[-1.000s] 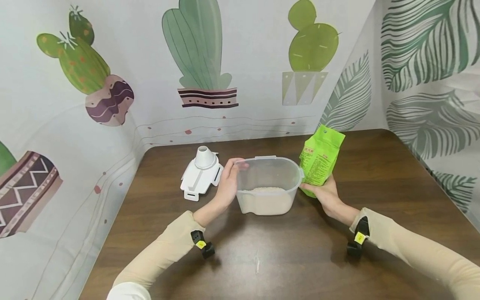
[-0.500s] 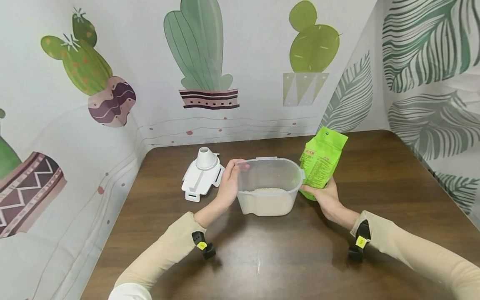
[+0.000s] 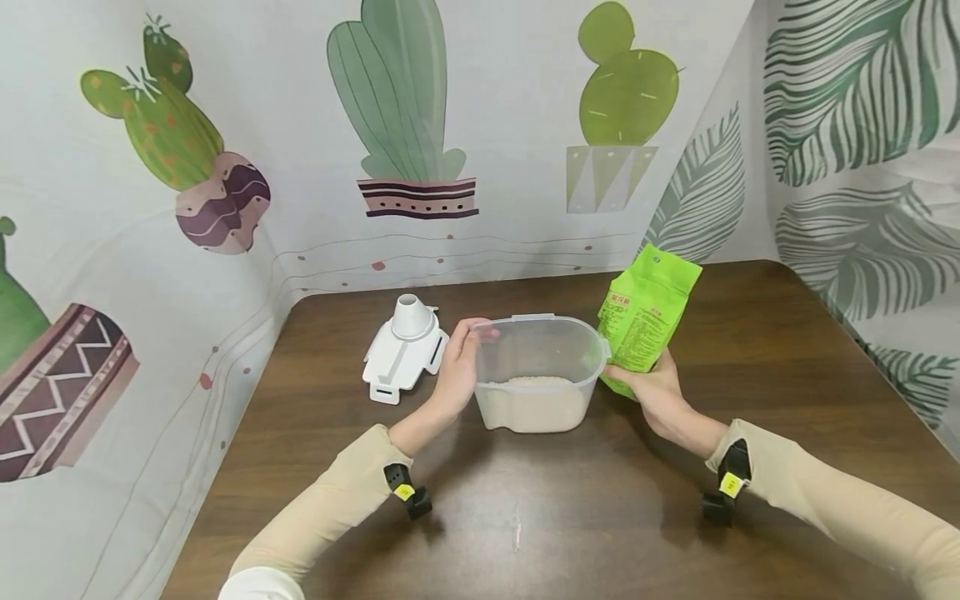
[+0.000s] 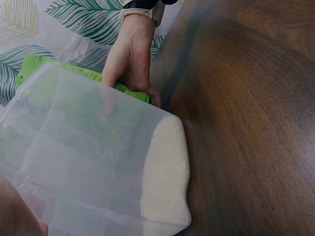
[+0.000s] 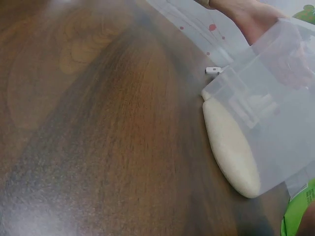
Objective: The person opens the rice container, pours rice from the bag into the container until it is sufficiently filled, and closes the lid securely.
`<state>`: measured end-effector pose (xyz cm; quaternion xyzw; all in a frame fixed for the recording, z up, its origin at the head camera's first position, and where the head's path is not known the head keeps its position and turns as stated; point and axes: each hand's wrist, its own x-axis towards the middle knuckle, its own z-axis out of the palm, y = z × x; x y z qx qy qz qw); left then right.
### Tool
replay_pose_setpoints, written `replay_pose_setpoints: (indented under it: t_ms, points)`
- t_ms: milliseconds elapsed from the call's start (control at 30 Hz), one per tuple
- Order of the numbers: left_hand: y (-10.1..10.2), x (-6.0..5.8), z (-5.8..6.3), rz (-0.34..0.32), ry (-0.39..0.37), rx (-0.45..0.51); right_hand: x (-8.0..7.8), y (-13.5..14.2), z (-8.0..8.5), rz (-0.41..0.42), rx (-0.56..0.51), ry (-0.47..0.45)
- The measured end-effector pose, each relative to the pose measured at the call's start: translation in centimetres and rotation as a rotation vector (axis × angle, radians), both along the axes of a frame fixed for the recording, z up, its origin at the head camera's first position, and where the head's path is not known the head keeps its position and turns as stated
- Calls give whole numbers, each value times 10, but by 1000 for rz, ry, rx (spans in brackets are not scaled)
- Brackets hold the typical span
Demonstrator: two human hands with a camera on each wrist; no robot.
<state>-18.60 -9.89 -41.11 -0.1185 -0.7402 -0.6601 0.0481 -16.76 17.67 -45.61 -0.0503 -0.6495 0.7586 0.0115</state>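
A clear tub stands on the dark wooden bench, a pale filling along its bottom. Part of the left hand holds its near side; beyond, the right hand grips a green bag before a leaf-patterned cloth.

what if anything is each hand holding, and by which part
The left hand holds the clear container by its left end; the right hand holds the green bag near its bottom.
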Motion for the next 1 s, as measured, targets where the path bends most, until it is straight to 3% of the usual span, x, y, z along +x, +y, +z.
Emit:
replay_pose_setpoints:
  t_ms: [233, 500, 800, 1000]
  points:
    - [-1, 0, -1, 3, -9, -9, 0, 5, 6, 7, 17, -35]
    - [0, -1, -3, 22, 13, -27, -1, 10, 11, 7, 65, 5]
    - [0, -2, -4, 21, 24, -20, 0, 17, 19, 65, 150, 68]
    - [0, -2, -4, 19, 21, -25, -1, 22, 24, 130, 151, 104]
